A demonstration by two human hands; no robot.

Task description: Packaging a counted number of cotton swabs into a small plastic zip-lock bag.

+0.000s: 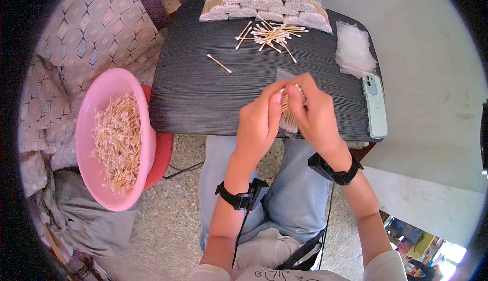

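Over the near part of the black table, my left hand (261,113) and my right hand (315,109) meet with curled fingers around a bundle of cotton swabs (288,120). White tips show between the thumbs, and wooden sticks run below them. A clear plastic bag (284,74) shows its edges above and below the bundle. My fingers hide whether every swab lies inside it. Farther off, a loose pile of cotton swabs (274,35) is spread on the table, with one single swab (219,64) apart to its left.
Filled bags of swabs (264,1) are stacked along the table's far edge. Flat clear bags (353,50) lie at the right, above a phone (375,105). A pink basin (85,133) full of loose swabs stands left of the black table (193,98), on a red seat (161,159).
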